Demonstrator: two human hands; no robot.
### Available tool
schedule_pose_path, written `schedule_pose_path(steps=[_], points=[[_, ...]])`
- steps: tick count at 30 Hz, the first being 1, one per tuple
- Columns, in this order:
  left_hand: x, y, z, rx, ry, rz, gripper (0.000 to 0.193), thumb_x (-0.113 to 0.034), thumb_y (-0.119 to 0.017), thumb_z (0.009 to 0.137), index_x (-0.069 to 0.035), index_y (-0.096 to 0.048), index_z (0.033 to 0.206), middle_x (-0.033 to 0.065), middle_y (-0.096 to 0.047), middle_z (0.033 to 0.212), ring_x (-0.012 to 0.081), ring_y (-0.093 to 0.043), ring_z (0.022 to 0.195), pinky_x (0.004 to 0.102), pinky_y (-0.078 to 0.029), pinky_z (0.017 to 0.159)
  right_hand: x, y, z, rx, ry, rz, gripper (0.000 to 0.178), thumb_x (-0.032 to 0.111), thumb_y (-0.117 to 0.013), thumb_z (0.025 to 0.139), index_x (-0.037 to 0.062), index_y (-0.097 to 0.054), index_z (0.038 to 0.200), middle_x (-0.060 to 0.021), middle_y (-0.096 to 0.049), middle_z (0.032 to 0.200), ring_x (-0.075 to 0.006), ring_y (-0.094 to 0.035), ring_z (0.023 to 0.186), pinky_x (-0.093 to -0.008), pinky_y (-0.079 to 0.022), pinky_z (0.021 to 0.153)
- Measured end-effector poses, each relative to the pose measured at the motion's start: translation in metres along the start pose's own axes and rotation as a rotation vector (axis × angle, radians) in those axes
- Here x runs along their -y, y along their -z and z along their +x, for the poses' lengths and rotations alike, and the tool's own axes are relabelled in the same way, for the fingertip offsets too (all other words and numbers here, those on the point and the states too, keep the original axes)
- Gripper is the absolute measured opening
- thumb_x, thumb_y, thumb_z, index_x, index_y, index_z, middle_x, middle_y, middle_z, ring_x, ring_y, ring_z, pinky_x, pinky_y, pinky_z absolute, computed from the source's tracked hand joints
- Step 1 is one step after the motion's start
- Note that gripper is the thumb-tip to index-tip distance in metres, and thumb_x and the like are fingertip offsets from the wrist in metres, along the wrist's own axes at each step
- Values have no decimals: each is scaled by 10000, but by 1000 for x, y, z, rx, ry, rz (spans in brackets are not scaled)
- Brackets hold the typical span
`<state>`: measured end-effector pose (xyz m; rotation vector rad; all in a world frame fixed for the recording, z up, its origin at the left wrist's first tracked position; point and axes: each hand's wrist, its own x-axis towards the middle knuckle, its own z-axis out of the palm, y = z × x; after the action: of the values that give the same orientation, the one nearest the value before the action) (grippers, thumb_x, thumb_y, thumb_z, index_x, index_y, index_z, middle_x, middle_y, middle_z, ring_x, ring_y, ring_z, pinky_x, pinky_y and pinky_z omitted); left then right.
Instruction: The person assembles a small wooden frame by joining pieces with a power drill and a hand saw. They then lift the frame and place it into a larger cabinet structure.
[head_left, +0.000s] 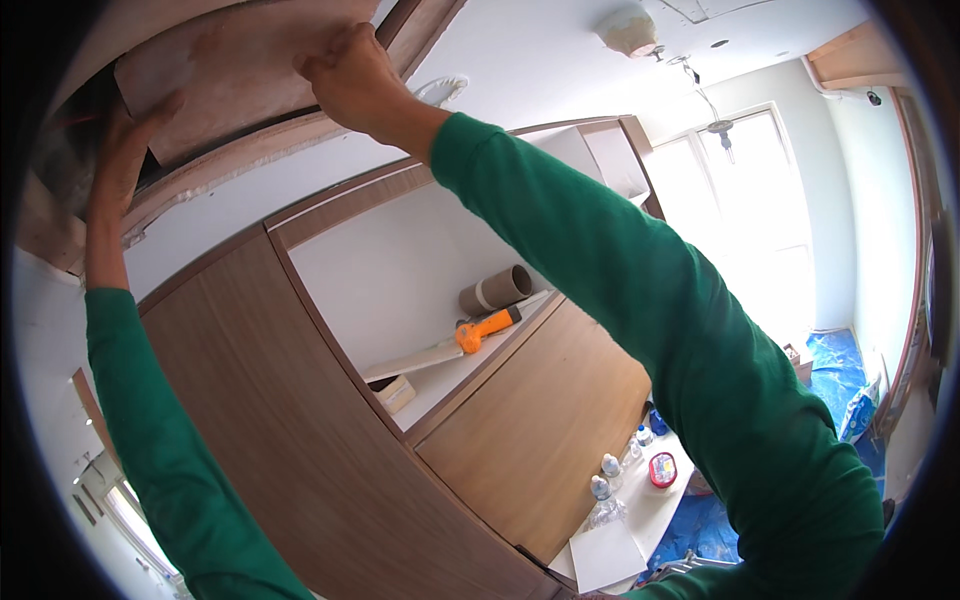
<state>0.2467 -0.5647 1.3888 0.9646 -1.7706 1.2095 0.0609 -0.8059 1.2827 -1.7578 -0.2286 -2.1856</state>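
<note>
Overhead at the upper left, a brownish board [225,75] with a smooth, blotchy face is tilted in a framed ceiling opening. My left hand [128,150] grips its left edge, the thumb lying on the face and the other fingers partly lost in the dark gap. Near the board's right end is my right hand [362,85], its fingers curled closed against the surface. Whatever those fingers may hold is hidden. Both arms reach up in green sleeves.
Below stands a brown wooden cabinet [260,420]. On its open shelf are an orange-handled tool [485,330], a brown tube [497,290] and a small block [396,394]. Bottles [601,487] and a red-rimmed tub [662,469] occupy a white counter. A bulb [722,135] hangs by the window.
</note>
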Motion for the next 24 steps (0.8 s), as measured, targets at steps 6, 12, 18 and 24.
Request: schedule_pose_path(steps=[6, 12, 18, 24], points=[[-11, 5, 8, 202, 114, 122, 806, -472, -832, 937, 50, -555, 1486, 112, -621, 1437, 197, -533, 1362, 328, -342, 1200, -30, 15, 17, -22, 14, 117, 603, 239, -683, 1007, -175, -412, 1350, -388, -601, 1350, -509, -603, 1286, -492, -505, 1088], [-18, -3, 2, 81, 13, 58, 813, -535, -841, 907, 20, -596, 1448, 105, -637, 1420, 189, -544, 1337, 321, -327, 1199, -28, 20, 9, -73, 105, -19, 483, 221, -661, 1037, -103, -494, 1355, -385, -641, 1300, -484, -642, 1241, -491, -525, 1003], [-24, -14, 0, -26, -126, 179, 774, -512, -870, 883, 10, -633, 1404, 88, -674, 1343, 190, -601, 1260, 319, -412, 1124, -9, 31, -16, 52, -58, 148, 706, 281, -701, 999, -157, -425, 1479, -356, -657, 1286, -435, -690, 1153, -460, -576, 898], [-27, -20, 3, 31, -70, 24, 798, -481, -899, 860, 28, -621, 1407, 105, -675, 1331, 206, -604, 1259, 330, -415, 1133, -7, 32, -13, 28, -79, 158, 716, 353, -673, 1017, -151, -480, 1488, -194, -737, 1016, -178, -662, 758, -325, -541, 622]])
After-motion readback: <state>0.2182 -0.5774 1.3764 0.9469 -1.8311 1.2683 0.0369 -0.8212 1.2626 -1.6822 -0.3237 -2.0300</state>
